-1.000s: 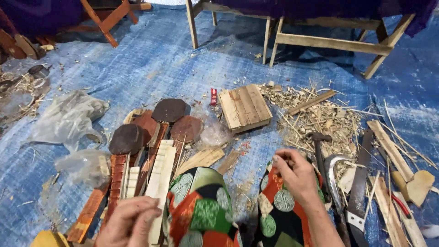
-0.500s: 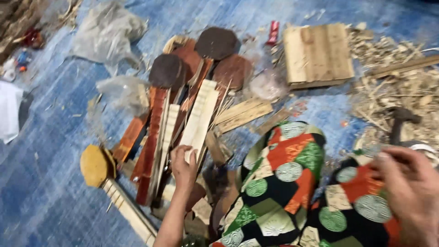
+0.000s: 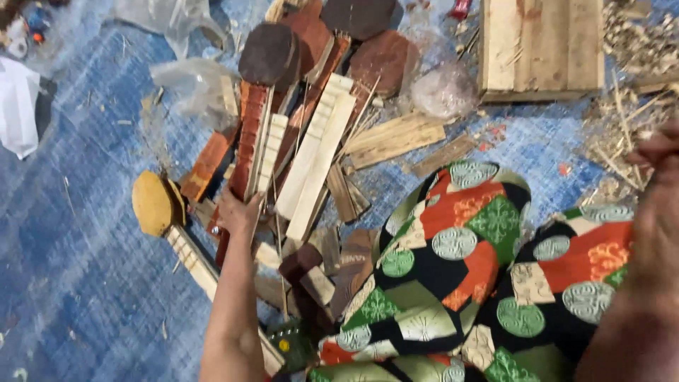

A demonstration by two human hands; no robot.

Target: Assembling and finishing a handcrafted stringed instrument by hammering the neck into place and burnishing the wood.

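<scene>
My left hand (image 3: 239, 213) reaches into a pile of carved wooden pieces on a blue tarp (image 3: 85, 283). Its fingers rest on the lower end of a reddish-brown notched strip (image 3: 251, 134), beside pale notched strips (image 3: 315, 159); whether it grips one I cannot tell. Dark round-headed paddle shapes (image 3: 269, 53) lie at the pile's far end. A yellow round-headed piece (image 3: 152, 203) lies just left of that hand. My right hand (image 3: 654, 191) is blurred at the right edge, over my knee in patterned cloth (image 3: 453, 269), with nothing visible in it.
A wooden block of planks (image 3: 541, 46) sits at the top right, with wood shavings (image 3: 629, 106) beside it. Crumpled clear plastic bags (image 3: 191, 85) lie at the upper left and near the block. A white bag (image 3: 18, 106) is at the left edge.
The view has tilted down and closed in on the pile. My left hand has stretched further forward onto the wooden strips. My right hand has drifted toward the right edge.
</scene>
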